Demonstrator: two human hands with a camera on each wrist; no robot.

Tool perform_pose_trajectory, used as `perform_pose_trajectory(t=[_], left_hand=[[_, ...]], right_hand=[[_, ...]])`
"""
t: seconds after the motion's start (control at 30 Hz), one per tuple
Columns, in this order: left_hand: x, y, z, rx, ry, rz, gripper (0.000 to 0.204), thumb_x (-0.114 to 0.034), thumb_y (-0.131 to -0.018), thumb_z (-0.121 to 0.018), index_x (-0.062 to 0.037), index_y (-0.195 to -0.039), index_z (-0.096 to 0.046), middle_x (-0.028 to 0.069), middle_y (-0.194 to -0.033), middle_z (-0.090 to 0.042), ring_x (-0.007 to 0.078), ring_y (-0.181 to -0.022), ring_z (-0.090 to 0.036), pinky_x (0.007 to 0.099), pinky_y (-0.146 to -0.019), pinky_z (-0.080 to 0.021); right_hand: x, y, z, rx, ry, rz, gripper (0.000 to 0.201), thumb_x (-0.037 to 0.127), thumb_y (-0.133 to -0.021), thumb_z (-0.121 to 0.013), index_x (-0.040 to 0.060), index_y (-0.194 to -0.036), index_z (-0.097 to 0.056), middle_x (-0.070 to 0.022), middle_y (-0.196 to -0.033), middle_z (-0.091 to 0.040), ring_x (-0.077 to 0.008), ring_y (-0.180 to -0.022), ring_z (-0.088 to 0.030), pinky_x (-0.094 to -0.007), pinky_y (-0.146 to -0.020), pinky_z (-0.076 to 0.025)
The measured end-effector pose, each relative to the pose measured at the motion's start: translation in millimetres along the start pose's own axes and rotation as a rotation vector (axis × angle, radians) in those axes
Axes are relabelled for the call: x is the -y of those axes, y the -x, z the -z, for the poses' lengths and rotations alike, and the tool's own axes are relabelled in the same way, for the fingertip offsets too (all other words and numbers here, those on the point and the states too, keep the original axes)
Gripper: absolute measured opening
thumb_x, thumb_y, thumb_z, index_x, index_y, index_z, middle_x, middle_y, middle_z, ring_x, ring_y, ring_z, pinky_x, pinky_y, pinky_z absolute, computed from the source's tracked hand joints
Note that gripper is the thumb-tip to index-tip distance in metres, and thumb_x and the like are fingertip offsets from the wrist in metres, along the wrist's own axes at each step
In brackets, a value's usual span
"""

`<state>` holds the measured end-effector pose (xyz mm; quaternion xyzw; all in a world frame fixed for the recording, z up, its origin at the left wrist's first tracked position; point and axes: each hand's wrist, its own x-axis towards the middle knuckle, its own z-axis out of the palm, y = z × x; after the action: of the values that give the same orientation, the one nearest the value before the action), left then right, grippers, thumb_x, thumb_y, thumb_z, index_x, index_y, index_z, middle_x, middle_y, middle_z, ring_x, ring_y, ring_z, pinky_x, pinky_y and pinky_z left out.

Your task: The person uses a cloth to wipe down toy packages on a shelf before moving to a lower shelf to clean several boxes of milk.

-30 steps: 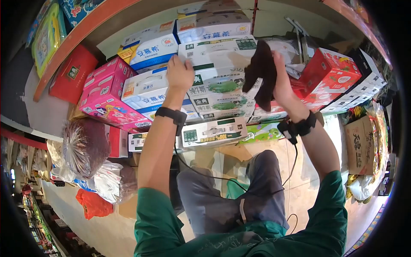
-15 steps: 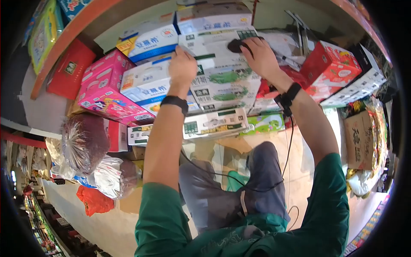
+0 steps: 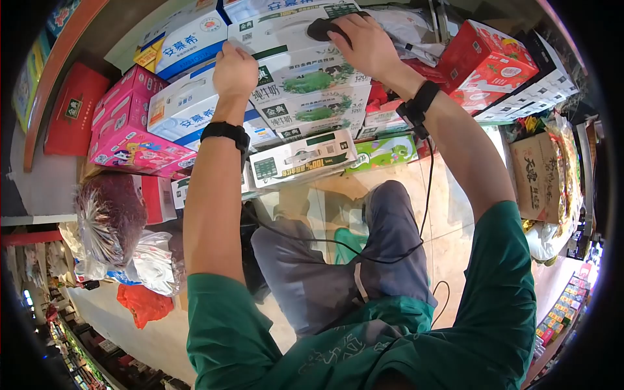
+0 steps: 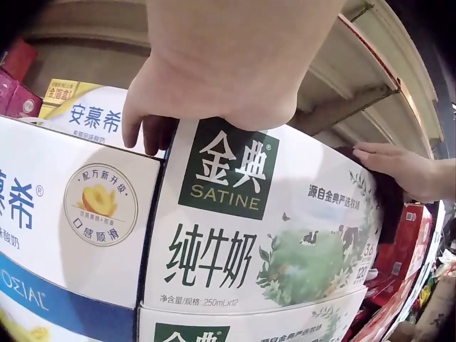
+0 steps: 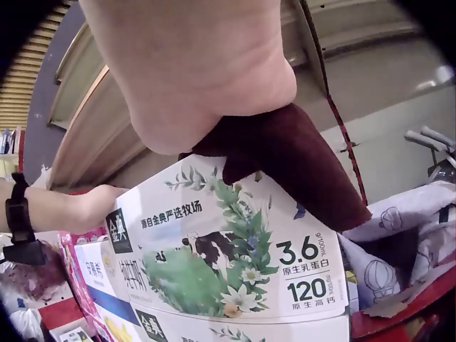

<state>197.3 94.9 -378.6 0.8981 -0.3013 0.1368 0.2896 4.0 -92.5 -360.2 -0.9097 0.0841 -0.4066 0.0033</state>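
A dark brown cloth [image 3: 320, 30] lies bunched on the top of a white milk carton [image 3: 312, 73], and my right hand [image 3: 369, 47] grips it there. One end of the cloth [image 5: 306, 167] hangs over the carton's upper edge in the right wrist view. My left hand [image 3: 235, 70] holds the carton's upper left corner, its fingertips [image 4: 152, 139] bent down at the seam beside a white and blue yoghurt box [image 4: 64, 214]. Under the top carton sits another of the same print [image 3: 309, 112].
Pink boxes [image 3: 133, 123] and a red gift box [image 3: 73, 107] stand left, a red strawberry-print box [image 3: 487, 58] right. A carton lies low in front [image 3: 302, 158]. Filled plastic bags [image 3: 110, 218] crowd the lower left. A black cable [image 3: 312, 240] crosses my lap.
My right hand has brought the hanging cloth down onto the milk carton's top, bunching it. My left hand stays at the carton's left end with its fingers more curled. The head view has shifted.
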Motion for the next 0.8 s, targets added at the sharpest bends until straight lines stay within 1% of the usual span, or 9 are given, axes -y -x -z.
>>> perform_pose_trajectory(t=[0.1, 0.2, 0.3, 0.37, 0.47, 0.5, 0.6, 0.7, 0.8], left_hand=[[0, -1, 0, -0.021, -0.015, -0.013, 0.034, -0.024, -0.093, -0.042, -0.0004, -0.117, -0.048, 0.0241, -0.11, -0.058, 0.0432, -0.095, -0.06, 0.0499, -0.081, -0.05], [-2, -1, 4, 0.043, -0.034, -0.007, 0.036, -0.023, -0.093, -0.043, 0.0025, -0.119, -0.048, 0.0254, -0.11, -0.058, 0.0435, -0.093, -0.061, 0.0499, -0.079, -0.051], [4, 2, 6, 0.014, 0.051, -0.133, 0.039, -0.02, -0.092, -0.045, 0.0066, -0.119, -0.048, 0.0271, -0.108, -0.058, 0.0437, -0.09, -0.061, 0.0499, -0.077, -0.051], [25, 1, -14, -0.048, -0.051, -0.243, 0.041, -0.019, -0.091, -0.047, 0.0091, -0.12, -0.047, 0.0276, -0.107, -0.058, 0.0429, -0.089, -0.061, 0.0496, -0.076, -0.051], [1, 3, 8, 0.008, 0.01, -0.104, 0.045, -0.021, -0.091, -0.048, 0.0075, -0.125, -0.046, 0.0259, -0.109, -0.058, 0.0415, -0.09, -0.062, 0.0497, -0.077, -0.05], [2, 2, 8, 0.01, -0.011, -0.101, 0.045, -0.021, -0.091, -0.048, 0.0072, -0.126, -0.045, 0.0255, -0.109, -0.057, 0.0412, -0.09, -0.062, 0.0495, -0.077, -0.05], [0, 6, 11, 0.033, -0.058, -0.094, 0.048, -0.023, -0.092, -0.047, 0.0064, -0.129, -0.043, 0.0245, -0.11, -0.057, 0.0405, -0.09, -0.062, 0.0487, -0.077, -0.05], [-3, 1, 12, 0.023, -0.065, -0.092, 0.048, -0.023, -0.092, -0.047, 0.006, -0.13, -0.043, 0.0237, -0.108, -0.057, 0.0401, -0.09, -0.061, 0.0479, -0.077, -0.049], [-3, 7, 10, 0.014, -0.031, -0.076, 0.048, -0.023, -0.092, -0.048, 0.0059, -0.129, -0.043, 0.0232, -0.107, -0.058, 0.04, -0.091, -0.061, 0.048, -0.078, -0.049]], right_hand=[[1, 1, -2, 0.008, -0.007, -0.015, 0.027, 0.028, -0.088, -0.059, 0.0078, -0.104, -0.065, -0.0103, -0.099, -0.063, -0.0321, -0.091, -0.058, -0.0394, -0.083, -0.049], [5, -2, 4, 0.085, -0.021, -0.048, 0.028, 0.027, -0.089, -0.058, 0.0074, -0.108, -0.063, -0.0105, -0.103, -0.062, -0.0324, -0.094, -0.057, -0.0401, -0.084, -0.049], [3, -6, 10, 0.166, -0.026, -0.059, 0.03, 0.024, -0.091, -0.056, 0.0064, -0.115, -0.058, -0.011, -0.109, -0.061, -0.0337, -0.1, -0.055, -0.0414, -0.087, -0.047], [4, -7, 13, 0.2, -0.037, -0.039, 0.031, 0.023, -0.091, -0.056, 0.0054, -0.116, -0.058, -0.0115, -0.111, -0.06, -0.0336, -0.101, -0.055, -0.0411, -0.088, -0.046], [5, -17, 19, 0.292, -0.038, -0.065, 0.03, 0.023, -0.092, -0.055, 0.0047, -0.116, -0.057, -0.0125, -0.113, -0.059, -0.0347, -0.102, -0.055, -0.0413, -0.089, -0.046], [7, -19, 22, 0.329, -0.038, -0.083, 0.03, 0.022, -0.092, -0.055, 0.0047, -0.116, -0.057, -0.0126, -0.113, -0.059, -0.0349, -0.102, -0.055, -0.0416, -0.089, -0.046], [5, -32, 23, 0.383, 0.0, -0.015, 0.027, 0.025, -0.09, -0.056, 0.0051, -0.108, -0.06, -0.0105, -0.102, -0.061, -0.0309, -0.094, -0.056, -0.039, -0.085, -0.047], [8, -43, 20, 0.451, -0.006, -0.004, 0.026, 0.025, -0.09, -0.055, 0.0055, -0.108, -0.059, -0.0102, -0.103, -0.06, -0.0313, -0.094, -0.056, -0.0394, -0.086, -0.046], [19, -43, -1, 0.391, -0.091, -0.006, 0.026, 0.023, -0.089, -0.057, 0.0047, -0.107, -0.059, -0.0116, -0.104, -0.059, -0.0327, -0.096, -0.056, -0.0404, -0.087, -0.046]])
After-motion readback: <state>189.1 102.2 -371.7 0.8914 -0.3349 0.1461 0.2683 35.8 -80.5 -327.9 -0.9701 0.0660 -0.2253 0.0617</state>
